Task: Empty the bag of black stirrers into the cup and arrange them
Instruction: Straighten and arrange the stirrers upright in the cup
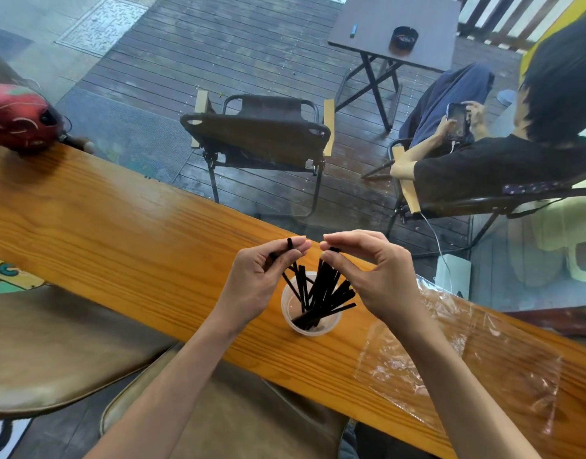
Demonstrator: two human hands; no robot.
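A clear plastic cup (293,324) stands on the wooden counter (126,226) and holds several black stirrers (321,293) that fan out above its rim. My left hand (262,276) pinches the tops of a few stirrers on the left side of the bunch. My right hand (374,270) pinches the tops of stirrers on the right side. Both hands hover just above the cup, fingertips nearly meeting. The clear plastic bag (457,356) lies flat and crumpled on the counter to the right of the cup.
A red stuffed object (18,117) sits at the counter's far left end. Beyond the counter stand a folding chair (258,137), a small dark table (394,28) and a seated person (503,154) with a phone. Padded stools (53,342) are below the counter.
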